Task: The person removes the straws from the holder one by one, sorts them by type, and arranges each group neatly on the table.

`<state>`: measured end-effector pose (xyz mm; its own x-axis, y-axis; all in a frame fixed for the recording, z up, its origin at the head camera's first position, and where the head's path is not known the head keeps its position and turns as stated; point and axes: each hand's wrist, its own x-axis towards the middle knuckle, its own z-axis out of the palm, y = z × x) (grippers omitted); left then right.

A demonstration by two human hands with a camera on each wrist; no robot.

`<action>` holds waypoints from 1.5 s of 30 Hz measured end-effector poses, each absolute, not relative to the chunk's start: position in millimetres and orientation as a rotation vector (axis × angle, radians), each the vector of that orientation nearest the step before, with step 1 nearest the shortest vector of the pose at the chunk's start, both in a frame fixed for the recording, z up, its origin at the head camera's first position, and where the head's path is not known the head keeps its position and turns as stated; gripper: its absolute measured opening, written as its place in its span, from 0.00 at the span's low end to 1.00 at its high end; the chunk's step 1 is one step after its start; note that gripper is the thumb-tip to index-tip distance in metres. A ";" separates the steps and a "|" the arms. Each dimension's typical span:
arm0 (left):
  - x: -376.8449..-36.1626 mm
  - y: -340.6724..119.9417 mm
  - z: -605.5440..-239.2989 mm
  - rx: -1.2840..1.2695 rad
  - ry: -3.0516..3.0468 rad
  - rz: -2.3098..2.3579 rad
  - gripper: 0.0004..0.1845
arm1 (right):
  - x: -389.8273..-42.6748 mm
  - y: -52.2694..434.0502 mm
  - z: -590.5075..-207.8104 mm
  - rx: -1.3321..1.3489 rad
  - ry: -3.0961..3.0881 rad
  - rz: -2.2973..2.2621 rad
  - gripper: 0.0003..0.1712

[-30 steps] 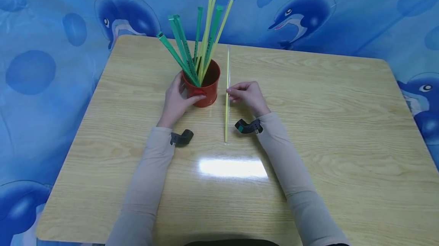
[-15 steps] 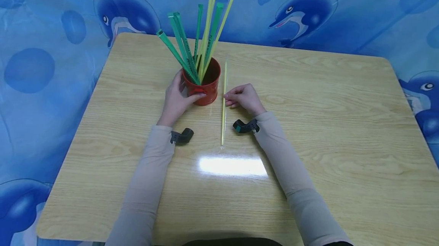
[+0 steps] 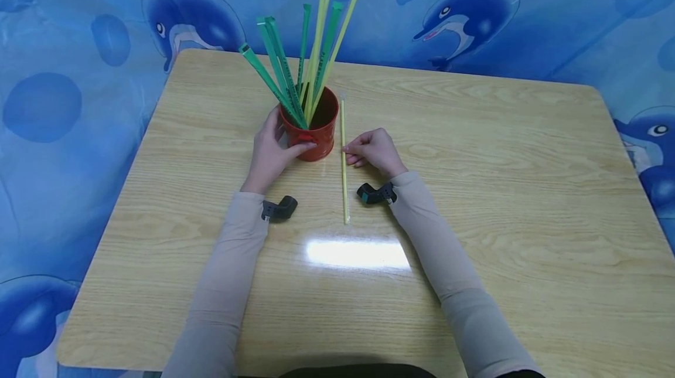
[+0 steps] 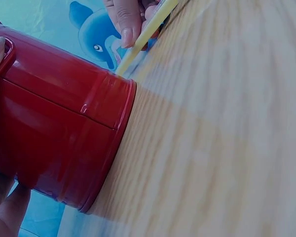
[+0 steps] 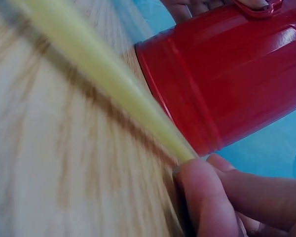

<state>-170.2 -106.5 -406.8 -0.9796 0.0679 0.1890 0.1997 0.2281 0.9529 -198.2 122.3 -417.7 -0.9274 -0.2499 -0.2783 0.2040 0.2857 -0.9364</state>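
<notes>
Red glossy metal fills the left hand [image 3: 270, 155]: its fingers curl round the left side of a small red bucket [image 3: 314, 132], and the thumb lies across a little red handle on the near wall. The left-wrist view shows the thumb tip at the handle and more fingers under the bucket's base edge, so the grip is closed on the bucket.

The right hand [image 3: 375, 152] sits just right of the bucket, fingers bent inward, with the fingertips pinching a single yellow straw [image 3: 343, 161] about a third of the way along it. In the right-wrist view the thumb presses the straw from the near side; how the other fingers meet it is blurred.

That straw is thin, pale yellow and sheathed in a clear wrapper that shows at both ends. It lies lengthwise on the wooden table [image 3: 501, 190], running from beyond the fingertips, beside the bucket's right wall without touching it, back toward the wrist and past the right wrist camera [image 3: 375, 193].

The bucket stands upright, and from it fans a bunch of green and yellow straws [image 3: 303, 55], leaning away from both hands. Dark print runs along the green wrappers, too small to read. A second wrist camera [image 3: 279, 209] sits behind the left hand.
</notes>
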 end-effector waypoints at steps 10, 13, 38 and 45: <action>-172.5 -107.5 -405.7 -0.270 -2.378 -1.849 0.48 | -197.6 119.1 -416.1 -0.022 2.253 -1.665 0.09; -172.6 -107.8 -405.0 -0.275 -2.371 -1.847 0.48 | -196.7 118.2 -413.9 -0.031 2.281 -1.646 0.09; -170.5 -108.6 -407.5 -0.277 -2.401 -1.818 0.47 | -192.6 122.5 -410.7 -0.084 2.326 -1.574 0.10; -171.3 -108.1 -406.5 -0.275 -2.403 -1.808 0.47 | -193.0 123.8 -410.4 -0.103 2.315 -1.567 0.10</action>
<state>-171.3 -108.1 -406.5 -0.9760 0.0716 0.2055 0.2173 0.2690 0.9383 -193.0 123.8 -410.4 -0.9388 -0.2481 -0.2392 0.1299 0.3881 -0.9124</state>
